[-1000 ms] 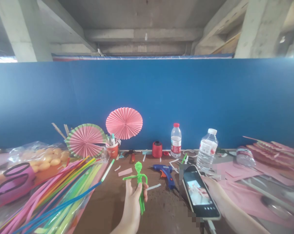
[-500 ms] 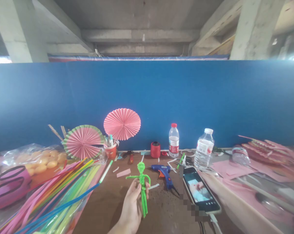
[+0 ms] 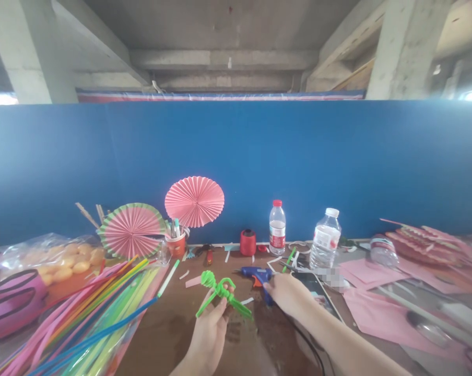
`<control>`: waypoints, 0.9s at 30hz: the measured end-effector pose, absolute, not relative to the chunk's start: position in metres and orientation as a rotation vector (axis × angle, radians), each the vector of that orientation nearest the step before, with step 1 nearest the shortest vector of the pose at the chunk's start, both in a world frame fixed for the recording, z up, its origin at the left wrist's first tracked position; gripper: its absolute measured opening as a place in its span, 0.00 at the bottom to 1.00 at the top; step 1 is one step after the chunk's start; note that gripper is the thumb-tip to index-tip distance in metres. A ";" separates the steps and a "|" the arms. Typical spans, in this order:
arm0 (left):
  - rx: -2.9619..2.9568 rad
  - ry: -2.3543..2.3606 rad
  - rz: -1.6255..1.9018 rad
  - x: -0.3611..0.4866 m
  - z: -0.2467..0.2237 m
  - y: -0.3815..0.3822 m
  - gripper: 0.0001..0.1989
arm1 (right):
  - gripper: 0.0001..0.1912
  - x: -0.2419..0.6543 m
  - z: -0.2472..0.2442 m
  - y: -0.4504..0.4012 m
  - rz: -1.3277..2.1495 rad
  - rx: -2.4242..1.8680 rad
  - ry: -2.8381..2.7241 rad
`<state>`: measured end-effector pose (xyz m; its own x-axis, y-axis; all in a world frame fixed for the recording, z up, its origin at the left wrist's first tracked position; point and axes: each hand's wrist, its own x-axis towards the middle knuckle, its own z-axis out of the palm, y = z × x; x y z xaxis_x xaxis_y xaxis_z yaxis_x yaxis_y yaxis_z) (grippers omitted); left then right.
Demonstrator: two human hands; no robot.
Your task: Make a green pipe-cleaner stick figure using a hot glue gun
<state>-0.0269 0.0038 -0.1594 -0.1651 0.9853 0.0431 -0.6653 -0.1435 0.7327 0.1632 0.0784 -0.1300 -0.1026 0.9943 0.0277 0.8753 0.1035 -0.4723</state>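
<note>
My left hand [image 3: 211, 324] is closed around a bright green pipe-cleaner figure [image 3: 225, 293] with a coiled head, arms and legs. The figure is tilted, its head to the upper left and its legs to the lower right. Just to the right, my right hand [image 3: 288, 295] grips the handle of a blue hot glue gun [image 3: 255, 273] with an orange trigger. The gun's nozzle points left, and its cord runs toward me beneath my right arm. A phone [image 3: 318, 287] is partly covered by that arm.
On the left lie a bundle of coloured pipe cleaners [image 3: 91, 318] and a bag of yellowish balls [image 3: 69, 258]. Pink pleated paper fans [image 3: 195, 201] stand at the back by a cup of pens [image 3: 176, 244]. Two water bottles [image 3: 277, 230] and pink paper [image 3: 400, 313] are to the right.
My right hand has come from beyond the phone to the glue gun's handle. In my left hand, the green figure has turned from upright to tilted.
</note>
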 end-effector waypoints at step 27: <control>0.586 1.047 1.900 -0.053 -0.173 0.016 0.14 | 0.07 0.135 -0.133 0.039 1.515 -1.063 -1.152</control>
<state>-0.0532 0.0159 -0.1735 -0.5153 0.8570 -0.0054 -0.4620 -0.2725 0.8440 0.1353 0.0390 -0.1326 -0.1979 0.9752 -0.0993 -0.1651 -0.1330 -0.9773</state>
